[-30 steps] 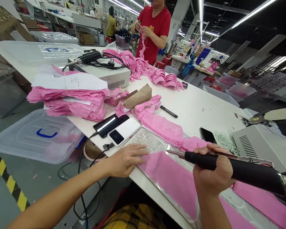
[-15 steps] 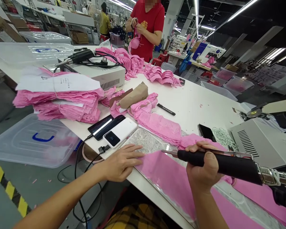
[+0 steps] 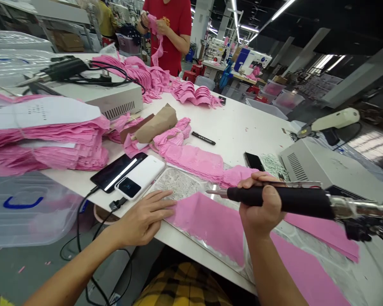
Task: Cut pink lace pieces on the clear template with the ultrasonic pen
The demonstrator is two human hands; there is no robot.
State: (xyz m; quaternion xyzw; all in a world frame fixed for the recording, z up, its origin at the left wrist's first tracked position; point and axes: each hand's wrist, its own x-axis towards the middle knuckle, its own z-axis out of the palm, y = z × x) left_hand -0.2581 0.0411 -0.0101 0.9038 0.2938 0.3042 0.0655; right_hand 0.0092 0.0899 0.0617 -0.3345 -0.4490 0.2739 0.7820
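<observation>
My left hand [image 3: 147, 219] lies with fingers stretched out, fingertips on the left corner of a flat pink fabric piece [image 3: 210, 225]. In my right hand [image 3: 261, 208], fingers wrap round the black grip of an ultrasonic cutter [image 3: 293, 202], with its narrow metal tip pointing left. That tip is at the upper edge of the fabric; whether it touches cannot be made out. Beneath the fabric is a clear, scuffed sheet [image 3: 178, 182] on the white table [image 3: 239, 127]. More pink fabric [image 3: 306, 272] lies right of my forearm, and a stack of pink pieces [image 3: 194, 161] lies beyond the tool.
Beside my left hand are a white power bank [image 3: 142, 176] with cables and a dark phone [image 3: 111, 174]. Tied pink bundles [image 3: 44, 140], a marker [image 3: 203, 138] and another phone [image 3: 253, 160] lie around. A co-worker in red [image 3: 167, 38] stands across, handling pink cloth.
The view has turned right, so things sit further left. The cutter's tip is now nearer the fabric's upper corner. My left hand stays on the fabric. The co-worker's cloth hangs differently.
</observation>
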